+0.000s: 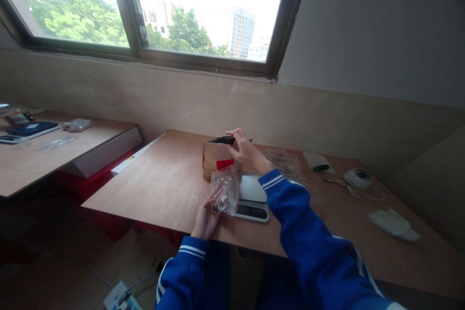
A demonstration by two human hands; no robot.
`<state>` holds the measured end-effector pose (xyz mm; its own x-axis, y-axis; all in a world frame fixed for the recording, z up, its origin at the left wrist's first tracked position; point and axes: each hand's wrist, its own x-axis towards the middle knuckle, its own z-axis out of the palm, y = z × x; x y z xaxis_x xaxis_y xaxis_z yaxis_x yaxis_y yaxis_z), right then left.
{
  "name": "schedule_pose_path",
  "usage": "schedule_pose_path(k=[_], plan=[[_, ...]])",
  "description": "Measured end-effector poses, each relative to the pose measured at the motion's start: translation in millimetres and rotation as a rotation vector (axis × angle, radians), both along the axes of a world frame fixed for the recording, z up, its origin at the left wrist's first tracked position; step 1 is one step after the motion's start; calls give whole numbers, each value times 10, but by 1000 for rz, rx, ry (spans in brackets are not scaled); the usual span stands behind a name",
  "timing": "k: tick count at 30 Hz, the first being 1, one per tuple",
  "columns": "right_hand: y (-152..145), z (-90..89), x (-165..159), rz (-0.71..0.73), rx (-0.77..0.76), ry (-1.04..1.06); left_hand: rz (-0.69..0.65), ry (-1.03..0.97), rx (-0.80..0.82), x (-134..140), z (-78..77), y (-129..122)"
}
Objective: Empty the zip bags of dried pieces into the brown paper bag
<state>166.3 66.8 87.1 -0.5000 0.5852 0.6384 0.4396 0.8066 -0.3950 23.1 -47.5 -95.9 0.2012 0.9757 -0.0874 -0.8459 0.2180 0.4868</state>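
Observation:
My left hand [208,215] is closed on a clear plastic bag [228,189] with small dark and light pieces near its bottom. A red patch [224,163] shows just above the bag. Behind it stands a brown cardboard box [209,160], its top open, with something black [222,140] sticking out. At the box's top edge is my right hand [244,149], fingers bent over the black thing; whether they grip it I cannot make out. A white digital scale [253,193] lies beside the bag, partly covered by it.
Flat clear bags [285,161] lie behind the scale. To the right are a green-handled screwdriver [321,167] on white paper, a white dome camera [358,178] with its cable, and a white pouch [394,224]. Another table [47,164] stands left; a power strip [121,296] lies on the floor.

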Motion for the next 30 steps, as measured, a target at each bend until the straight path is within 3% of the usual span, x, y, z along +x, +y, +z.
schedule_pose_path(k=[7,13,16,18,21,24,26,30], plan=[[-112,-144,-4,-57,90,10,1,18,11,-6,-19,10],[-517,-276,-124,-252,119,227,5,18,8,-4,12,5],[-885,-471,-153,-320,-31,478,30,13,-4,5,37,-3],[-1138,-688,-165,-334,-232,618,43,12,0,13,41,-6],[-1416,-1060,-191,-292,-494,712,52,22,12,20,26,-5],[-1527,-1317,-197,-228,-641,738,44,52,2,21,16,-5],[-1535,-1372,-157,-293,-591,698,46,80,-2,22,25,-9],[-1523,-1321,7,-505,-342,631,62,112,16,27,71,-28]])
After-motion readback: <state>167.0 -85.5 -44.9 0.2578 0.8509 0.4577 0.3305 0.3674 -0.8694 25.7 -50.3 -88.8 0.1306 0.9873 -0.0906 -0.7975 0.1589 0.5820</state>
